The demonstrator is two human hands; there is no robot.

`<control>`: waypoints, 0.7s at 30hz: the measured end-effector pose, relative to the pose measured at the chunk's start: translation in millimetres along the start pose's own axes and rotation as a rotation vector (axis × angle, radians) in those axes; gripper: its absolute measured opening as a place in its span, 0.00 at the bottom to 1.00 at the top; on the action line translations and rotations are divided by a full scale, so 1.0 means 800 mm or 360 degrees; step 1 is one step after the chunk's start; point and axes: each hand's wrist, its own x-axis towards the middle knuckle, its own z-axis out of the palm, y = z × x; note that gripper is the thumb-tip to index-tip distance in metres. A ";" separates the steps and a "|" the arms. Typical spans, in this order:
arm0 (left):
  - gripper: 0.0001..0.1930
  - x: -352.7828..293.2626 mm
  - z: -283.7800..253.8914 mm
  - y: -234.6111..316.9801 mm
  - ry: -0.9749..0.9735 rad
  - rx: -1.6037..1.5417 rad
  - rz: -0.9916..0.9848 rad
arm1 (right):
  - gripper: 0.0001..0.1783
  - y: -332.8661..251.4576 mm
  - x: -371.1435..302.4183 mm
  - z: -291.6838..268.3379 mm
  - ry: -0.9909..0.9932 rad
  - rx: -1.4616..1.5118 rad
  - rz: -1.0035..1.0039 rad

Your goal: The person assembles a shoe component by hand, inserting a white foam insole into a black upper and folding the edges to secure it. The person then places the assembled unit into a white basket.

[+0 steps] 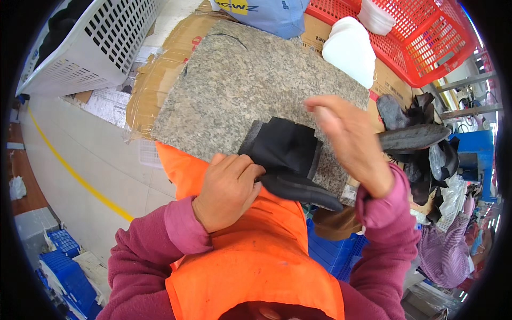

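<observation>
A black shoe upper (285,146) of soft material lies at the near edge of a speckled grey stone slab (229,80). Its flat, folded-looking part rests on the slab, while a padded, curved part extends over the edge toward my body. My left hand (229,184) is closed on the near left corner of the upper, fingers curled and pressed together. Just right of the upper, my right hand (349,136) is raised above the slab, slightly blurred, with its fingers stretched out and nothing visible in it. An orange apron (256,256) covers my front below the slab.
White rounded pieces (349,50) lie beside a red plastic basket (421,48) at the far right. A blue bag (266,16) sits at the back. Dark uppers (413,136) are heaped on the right. A white perforated crate (101,48) stands far left.
</observation>
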 end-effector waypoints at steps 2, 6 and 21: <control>0.14 0.008 0.012 -0.003 0.0019 0.0001 0.0007 | 0.19 0.029 0.025 0.043 0.0008 -0.0237 -0.0088; 0.12 0.003 0.015 -0.016 0.0124 -0.0123 -0.0037 | 0.22 0.044 0.053 0.091 -0.0099 -0.0826 -0.0272; 0.06 0.004 0.046 -0.052 0.0217 -0.0021 0.0651 | 0.21 0.070 0.060 0.108 0.0083 -0.0946 -0.0550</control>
